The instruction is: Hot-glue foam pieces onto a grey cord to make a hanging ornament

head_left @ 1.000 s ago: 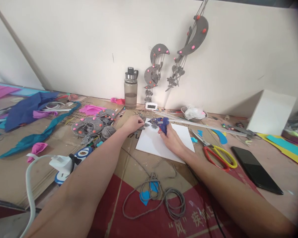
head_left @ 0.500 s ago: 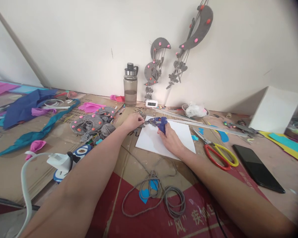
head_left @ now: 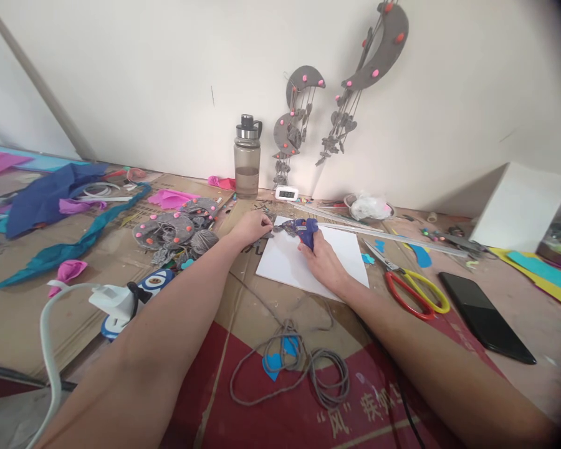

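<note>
Two hands work at the table: the left hand (head_left: 250, 227) and the right hand (head_left: 321, 262). There is one blue glue gun (head_left: 306, 231), one white sheet (head_left: 313, 265), one pair of scissors (head_left: 409, 287), one black phone (head_left: 484, 317), one water bottle (head_left: 247, 159), one small clock (head_left: 286, 193) and three grey crescent hangings (head_left: 378, 53) on the wall

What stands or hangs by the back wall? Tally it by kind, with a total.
Hanging grey crescent ornaments: 3
Water bottle: 1
Small white clock: 1
Total: 5
</note>
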Motion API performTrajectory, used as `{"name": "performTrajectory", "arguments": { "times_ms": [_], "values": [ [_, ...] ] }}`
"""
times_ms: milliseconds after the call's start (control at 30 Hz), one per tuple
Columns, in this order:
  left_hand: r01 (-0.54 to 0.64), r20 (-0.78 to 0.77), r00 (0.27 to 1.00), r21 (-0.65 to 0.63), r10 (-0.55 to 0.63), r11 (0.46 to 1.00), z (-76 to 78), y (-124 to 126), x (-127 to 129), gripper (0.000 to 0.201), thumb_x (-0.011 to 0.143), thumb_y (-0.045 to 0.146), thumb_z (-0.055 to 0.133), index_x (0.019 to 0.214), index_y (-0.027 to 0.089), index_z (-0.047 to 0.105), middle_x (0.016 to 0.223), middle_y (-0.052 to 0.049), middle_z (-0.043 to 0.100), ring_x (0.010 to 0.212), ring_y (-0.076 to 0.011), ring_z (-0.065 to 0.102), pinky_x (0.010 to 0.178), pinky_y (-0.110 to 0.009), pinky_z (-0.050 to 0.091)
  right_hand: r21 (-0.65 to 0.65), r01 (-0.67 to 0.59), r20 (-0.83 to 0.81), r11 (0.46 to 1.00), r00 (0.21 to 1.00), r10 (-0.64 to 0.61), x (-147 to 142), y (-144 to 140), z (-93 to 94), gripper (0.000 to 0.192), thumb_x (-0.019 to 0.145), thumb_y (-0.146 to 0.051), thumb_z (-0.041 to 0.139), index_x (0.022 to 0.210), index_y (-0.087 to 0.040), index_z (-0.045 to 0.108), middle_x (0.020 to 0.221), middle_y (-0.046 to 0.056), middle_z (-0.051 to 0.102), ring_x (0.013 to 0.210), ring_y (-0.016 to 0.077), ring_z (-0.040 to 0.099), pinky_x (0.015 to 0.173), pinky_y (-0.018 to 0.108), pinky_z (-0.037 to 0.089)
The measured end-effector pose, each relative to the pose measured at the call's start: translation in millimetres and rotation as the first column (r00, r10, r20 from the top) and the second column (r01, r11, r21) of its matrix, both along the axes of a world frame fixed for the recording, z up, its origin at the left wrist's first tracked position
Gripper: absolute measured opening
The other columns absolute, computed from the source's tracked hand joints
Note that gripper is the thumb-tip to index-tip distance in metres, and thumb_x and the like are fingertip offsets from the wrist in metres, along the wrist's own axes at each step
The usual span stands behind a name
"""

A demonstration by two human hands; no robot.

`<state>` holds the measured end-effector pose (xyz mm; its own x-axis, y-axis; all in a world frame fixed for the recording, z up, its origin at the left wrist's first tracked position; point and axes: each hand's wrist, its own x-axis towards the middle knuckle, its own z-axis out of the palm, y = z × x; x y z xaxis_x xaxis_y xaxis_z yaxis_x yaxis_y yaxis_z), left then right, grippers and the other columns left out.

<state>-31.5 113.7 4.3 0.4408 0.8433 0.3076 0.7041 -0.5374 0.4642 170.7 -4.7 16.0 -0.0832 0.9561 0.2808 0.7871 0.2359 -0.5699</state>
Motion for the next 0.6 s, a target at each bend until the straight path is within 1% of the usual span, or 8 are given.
{"name": "performTrajectory", "arguments": {
  "times_ms": [167, 300, 467, 600],
  "values": [
    [0.0, 0.003, 1.0, 0.012, 0.0, 1.0, 1.3, -1.9, 0.1, 0.02, 0.075, 0.02, 0.055, 0.074, 0.014, 0.075, 0.079, -0.006, 0.073, 0.071, -0.0154, 0.061, 0.065, -0.024, 0.042, 0.01, -0.007, 0.004, 1.0, 1.0, 0.007, -0.1, 1.2, -1.1, 0.034, 0.087, -0.03, 0.041, 0.118, -0.015, 0.041, 0.116, 0.018, 0.06, 0.106, 0.0289, 0.057, 0.091, 0.044, 0.044],
    [0.006, -0.007, 1.0, 0.011, -0.006, 1.0, 1.7, -2.6, 0.4, 0.021, 0.075, 0.02, 0.054, 0.073, 0.014, 0.075, 0.077, -0.005, 0.073, 0.068, -0.0152, 0.06, 0.062, -0.024, 0.04, -0.012, 0.004, 0.006, 1.0, 1.0, -0.004, -1.0, 0.7, -0.1, 0.035, 0.087, -0.031, 0.041, 0.117, -0.014, 0.041, 0.115, 0.019, 0.06, 0.107, 0.0298, 0.057, 0.092, 0.045, 0.043],
    [0.001, -0.01, 1.0, 0.013, -0.001, 1.0, 1.3, -1.5, 0.4, 0.021, 0.075, 0.022, 0.056, 0.075, 0.015, 0.076, 0.079, -0.006, 0.073, 0.068, -0.0158, 0.06, 0.064, -0.025, 0.041, -0.029, -0.006, -0.009, 1.0, 1.0, 0.006, -2.3, -1.0, 1.5, 0.035, 0.088, -0.03, 0.04, 0.119, -0.014, 0.04, 0.116, 0.018, 0.06, 0.106, 0.0295, 0.058, 0.093, 0.044, 0.043],
    [-0.002, 0.001, 1.0, 0.007, 0.002, 1.0, 1.2, -2.0, 0.0, 0.021, 0.075, 0.023, 0.056, 0.075, 0.015, 0.076, 0.078, -0.007, 0.073, 0.067, -0.0158, 0.059, 0.065, -0.025, 0.041, -0.033, 0.006, 0.019, 0.999, 1.0, -0.006, -2.1, -0.7, 0.5, 0.035, 0.088, -0.03, 0.04, 0.118, -0.013, 0.04, 0.112, 0.019, 0.062, 0.103, 0.0304, 0.059, 0.089, 0.044, 0.044]
  ]
}}
